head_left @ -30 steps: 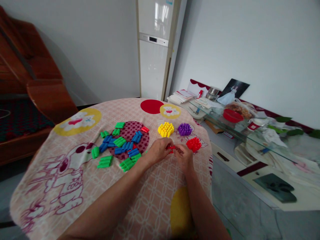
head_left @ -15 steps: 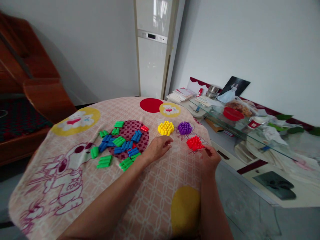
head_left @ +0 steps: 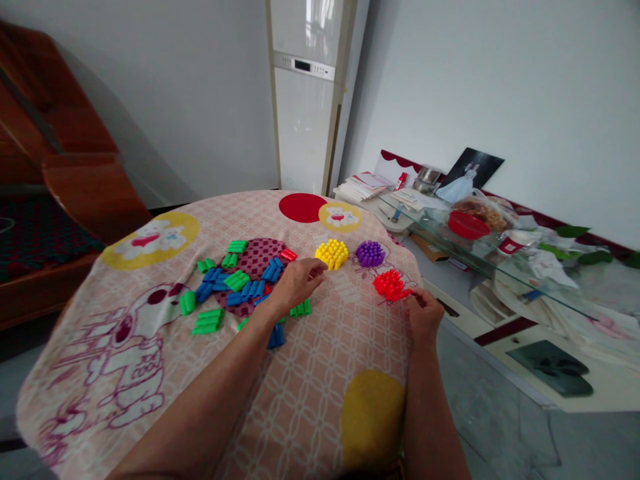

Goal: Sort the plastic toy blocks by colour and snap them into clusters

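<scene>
My left hand (head_left: 300, 283) hovers over the near right side of the scattered plastic pieces, fingers loosely stretched and holding nothing visible. Just beyond its fingertips sits a yellow knobbly cluster (head_left: 331, 255). Green pieces (head_left: 300, 308) and blue pieces (head_left: 275, 336) show beside my left wrist and forearm, which hide some others. At the table's right edge, my right hand (head_left: 424, 311) pinches a small red bit at the side of a red knobbly cluster (head_left: 390, 285). Whether that bit is joined to the cluster is unclear. A purple cluster (head_left: 370, 253) lies behind the red one.
A patterned cloth covers the round table (head_left: 320, 400). More ribbed green pieces (head_left: 207, 321) and blue pieces (head_left: 213, 285) lie to the left, with a red piece (head_left: 289, 255) behind. On the right stands a cluttered glass-topped cabinet (head_left: 510, 273); a wooden chair (head_left: 90, 187) is at left.
My left hand has moved left, away from the middle, uncovering green and blue pieces to the right of my forearm. My right hand stays by the red cluster, barely shifted.
</scene>
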Tool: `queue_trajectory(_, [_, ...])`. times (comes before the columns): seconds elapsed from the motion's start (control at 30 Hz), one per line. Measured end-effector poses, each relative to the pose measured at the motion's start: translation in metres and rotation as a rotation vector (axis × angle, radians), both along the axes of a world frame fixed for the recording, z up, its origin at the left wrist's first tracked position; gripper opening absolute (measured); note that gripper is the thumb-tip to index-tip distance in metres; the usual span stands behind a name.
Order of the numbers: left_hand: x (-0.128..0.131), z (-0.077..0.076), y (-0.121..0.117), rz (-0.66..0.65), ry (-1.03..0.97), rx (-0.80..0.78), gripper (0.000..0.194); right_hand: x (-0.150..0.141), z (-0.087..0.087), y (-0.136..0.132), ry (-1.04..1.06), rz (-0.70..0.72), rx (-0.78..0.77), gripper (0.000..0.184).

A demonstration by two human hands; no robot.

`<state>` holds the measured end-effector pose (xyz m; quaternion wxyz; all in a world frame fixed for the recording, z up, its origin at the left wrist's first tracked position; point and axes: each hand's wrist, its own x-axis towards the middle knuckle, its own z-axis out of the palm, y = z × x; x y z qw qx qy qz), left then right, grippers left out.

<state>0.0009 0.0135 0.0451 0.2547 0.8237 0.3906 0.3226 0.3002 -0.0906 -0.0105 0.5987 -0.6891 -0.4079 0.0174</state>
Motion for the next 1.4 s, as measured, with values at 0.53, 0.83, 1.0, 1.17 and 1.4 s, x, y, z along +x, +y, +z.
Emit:
queue_trajectory(0.53, [-0.097, 0.028, 0.023, 0.241, 0.394, -0.179, 0.019, 0.004, -0.016, -0.004, -0.025, -0.155, 0.02, 0.032])
queue_trajectory(0.83, [-0.11, 0.021, 0.028, 0.346, 0.626, -0.097, 0.012, 0.0, -0.013, -0.006, 0.033, -0.144, -0.006, 0.031])
queue_trajectory(1.0, [-0.11, 0.019, 0.028, 0.301, 0.67, -0.092, 0.014, 0.001, -0.015, -0.005, 0.027, -0.138, -0.013, 0.03])
queue_trajectory(1.17, [-0.098, 0.014, 0.027, 0.268, 0.809, -0.134, 0.02, 0.002, -0.019, -0.004, -0.002, -0.128, -0.009, 0.031])
queue_trajectory(1.4, [-0.076, 0.022, 0.024, 0.219, 0.564, -0.076, 0.018, -0.007, -0.008, -0.008, -0.053, -0.159, 0.043, 0.028])
